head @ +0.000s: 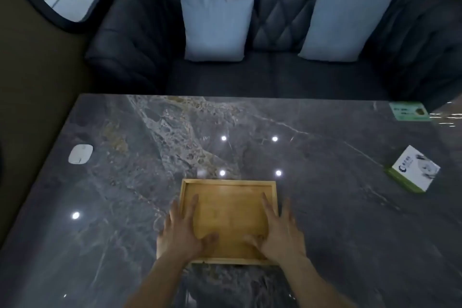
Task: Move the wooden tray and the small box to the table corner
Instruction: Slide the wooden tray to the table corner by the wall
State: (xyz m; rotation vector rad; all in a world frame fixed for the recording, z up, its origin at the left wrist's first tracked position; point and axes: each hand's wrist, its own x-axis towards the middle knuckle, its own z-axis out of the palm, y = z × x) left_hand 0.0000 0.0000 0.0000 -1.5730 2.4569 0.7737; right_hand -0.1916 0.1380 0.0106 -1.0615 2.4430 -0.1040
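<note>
A shallow rectangular wooden tray (228, 210) lies flat on the grey marble table (325, 220), near the front middle. My left hand (181, 231) rests over the tray's left rim, fingers spread, thumb inside the tray. My right hand (278, 230) rests over the right rim the same way, thumb inside. Both hands lie flat on the tray rather than closed around it. A small white and green box (413, 169) sits at the table's right side, well away from both hands.
A green card or sticker (410, 111) lies at the far right corner of the table. A white oval device (80, 154) sits near the left edge. Behind the table stands a dark sofa (275, 75) with two pale cushions. Ceiling lights reflect on the tabletop.
</note>
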